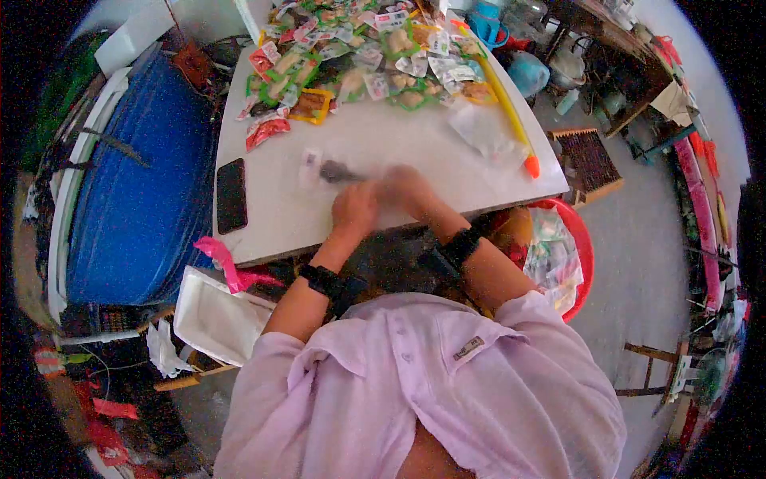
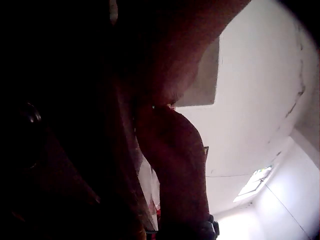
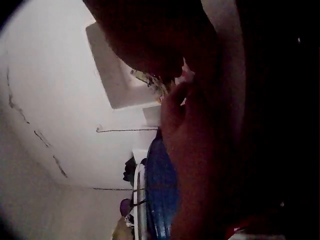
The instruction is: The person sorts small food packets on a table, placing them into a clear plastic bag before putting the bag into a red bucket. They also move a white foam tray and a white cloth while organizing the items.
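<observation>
White table: one small dark packet lies near the table's front edge, just beyond the left hand; can't tell if they touch. Right hand sits close beside the left. Both are motion-blurred and the wrist views are too dark, so can't tell their grip. One black phone at table's front left. Snack-packet pile at table's far end, too many to count.

White table bears snack packets, a black phone — clear bags too.
</observation>
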`<state>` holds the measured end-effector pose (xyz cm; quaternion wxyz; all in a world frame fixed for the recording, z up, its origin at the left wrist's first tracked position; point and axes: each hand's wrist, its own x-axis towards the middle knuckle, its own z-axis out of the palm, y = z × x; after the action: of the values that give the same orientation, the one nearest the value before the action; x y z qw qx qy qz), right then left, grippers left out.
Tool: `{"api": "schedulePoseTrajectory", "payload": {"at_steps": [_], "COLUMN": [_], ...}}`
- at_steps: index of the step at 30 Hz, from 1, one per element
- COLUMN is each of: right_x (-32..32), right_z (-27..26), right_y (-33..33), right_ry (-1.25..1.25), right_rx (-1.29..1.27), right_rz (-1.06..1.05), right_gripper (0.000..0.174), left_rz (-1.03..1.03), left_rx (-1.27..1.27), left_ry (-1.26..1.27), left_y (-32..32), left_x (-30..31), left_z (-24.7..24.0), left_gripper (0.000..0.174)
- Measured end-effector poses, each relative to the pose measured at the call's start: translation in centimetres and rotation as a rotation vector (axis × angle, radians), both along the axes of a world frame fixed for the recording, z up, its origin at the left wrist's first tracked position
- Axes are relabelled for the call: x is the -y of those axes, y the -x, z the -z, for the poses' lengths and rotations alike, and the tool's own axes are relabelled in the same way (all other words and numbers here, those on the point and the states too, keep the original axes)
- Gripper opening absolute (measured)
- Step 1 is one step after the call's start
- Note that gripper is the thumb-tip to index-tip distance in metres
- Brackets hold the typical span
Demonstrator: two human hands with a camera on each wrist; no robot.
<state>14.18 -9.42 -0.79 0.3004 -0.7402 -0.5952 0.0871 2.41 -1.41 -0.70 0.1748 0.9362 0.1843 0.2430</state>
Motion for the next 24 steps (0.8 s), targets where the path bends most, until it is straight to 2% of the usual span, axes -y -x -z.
{"api": "schedulePoseTrajectory", "payload": {"at_steps": [1,4,7,11,13,15,17,19,21,23,24], "right_x": [-0.4,-0.5,0.9,1.7,2.1,1.8,1.7,1.9,1.9,1.9,1.9], "right_z": [0.0,-0.6,0.6,1.8,1.7,3.0,3.1,1.6,1.3,1.3,1.3], "right_y": [-0.3,-0.7,-0.8,-0.8,-0.4,-0.9,-0.9,-0.7,-0.6,-0.4,-0.3], "right_ry": [0.161,0.364,-0.079,-0.190,-0.245,-0.356,-0.370,-0.285,-0.312,-0.341,-0.356], "right_rx": [0.096,0.015,-0.250,-0.131,-0.087,-0.066,-0.087,-0.147,-0.165,-0.198,-0.222], "right_rz": [-0.061,0.101,0.362,0.337,0.312,0.325,0.331,0.334,0.337,0.338,0.342], "right_gripper": [0.028,0.018,0.027,0.027,0.024,0.022,0.021,0.020,0.018,0.018,0.017], "left_rz": [-0.004,-0.027,0.021,0.045,0.029,-0.053,-0.132,-0.222,-0.258,-0.310,-0.340], "left_rx": [-0.046,-0.229,-0.232,-0.112,-0.005,0.113,-0.118,-0.056,-0.103,-0.066,-0.005], "left_ry": [0.014,0.080,0.094,-0.122,-0.221,-0.253,-0.329,-0.149,-0.307,-0.265,-0.144], "left_y": [0.0,0.2,0.6,-0.4,-1.2,-2.5,-3.7,-4.6,-4.6,-4.7,-4.5], "left_x": [-0.2,-0.6,-0.5,-4.0,-7.5,-12.7,-19.4,-25.3,-31.6,-33.1,-32.3], "left_z": [0.2,0.0,-1.7,-4.2,-4.3,-2.4,-0.1,0.8,3.9,4.2,2.6], "left_gripper": [0.015,0.028,0.029,0.024,0.025,0.024,0.023,0.026,0.028,0.030,0.031]}}
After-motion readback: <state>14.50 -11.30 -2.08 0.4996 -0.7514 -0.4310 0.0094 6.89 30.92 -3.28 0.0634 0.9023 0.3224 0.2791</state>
